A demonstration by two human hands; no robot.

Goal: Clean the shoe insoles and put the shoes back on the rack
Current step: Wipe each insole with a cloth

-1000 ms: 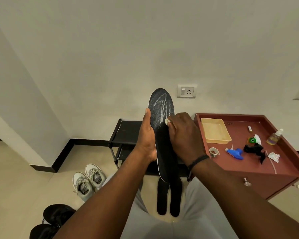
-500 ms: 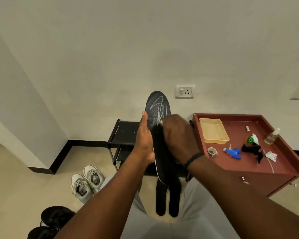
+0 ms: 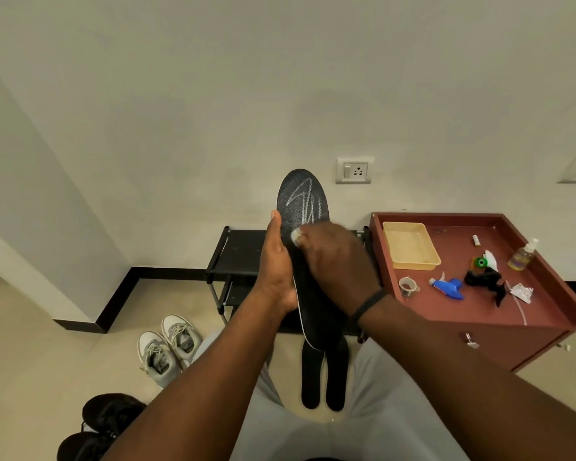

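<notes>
Black insole (image 3: 301, 207) in left hand (image 3: 276, 271), two insoles on floor (image 3: 323, 374), two shoe pairs (image 3: 167, 347)

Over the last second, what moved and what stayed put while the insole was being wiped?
The right hand, pinching a small white wipe, slid leftward across the insole, from its right edge towards the left hand's thumb. The left hand kept its grip on the insole, upright with white streaks remaining. The white shoes and floor insoles stayed put.
</notes>
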